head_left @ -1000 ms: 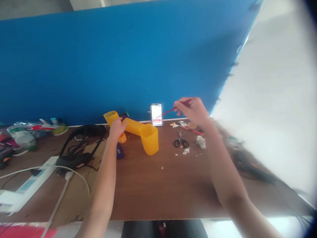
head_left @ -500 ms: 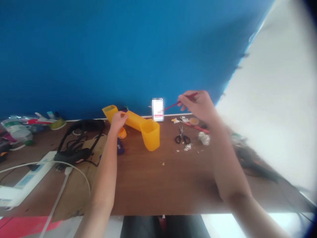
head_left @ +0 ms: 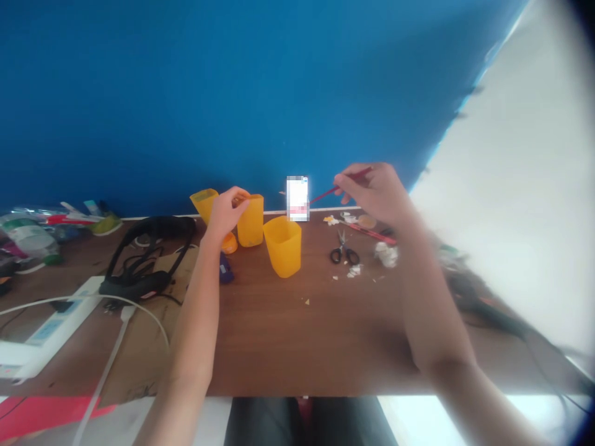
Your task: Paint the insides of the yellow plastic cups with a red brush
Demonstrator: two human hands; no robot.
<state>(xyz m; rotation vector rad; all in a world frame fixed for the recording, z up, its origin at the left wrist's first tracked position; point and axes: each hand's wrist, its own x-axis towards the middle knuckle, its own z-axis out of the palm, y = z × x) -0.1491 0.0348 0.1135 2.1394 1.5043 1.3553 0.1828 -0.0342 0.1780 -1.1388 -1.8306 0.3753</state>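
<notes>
My left hand [head_left: 227, 214] is closed on the rim of a yellow plastic cup [head_left: 251, 224] that stands upright on the table. Some of its fingers are hidden behind the rim. Just in front and to the right is a second yellow cup [head_left: 284, 251], its opening facing up. A third yellow cup [head_left: 203, 203] leans at the back left, partly covered by my left hand. My right hand [head_left: 375, 191], raised on the right, pinches a thin dark-red stick [head_left: 324, 195]. The stick's tip points left, towards a bright phone screen [head_left: 297, 199] by the wall.
Scissors [head_left: 343, 253], crumpled white paper [head_left: 386, 254] and scraps lie right of the cups. An orange lid-like round thing [head_left: 229, 243] and a dark blue object [head_left: 225, 270] sit below my left hand. Left are a black strapped headset [head_left: 144, 282] and a white power strip [head_left: 60, 328].
The cup at my left hand has swung from lying slanted against the front cup to standing upright, apart from it. My left hand has risen slightly. My right hand still holds the stick.
</notes>
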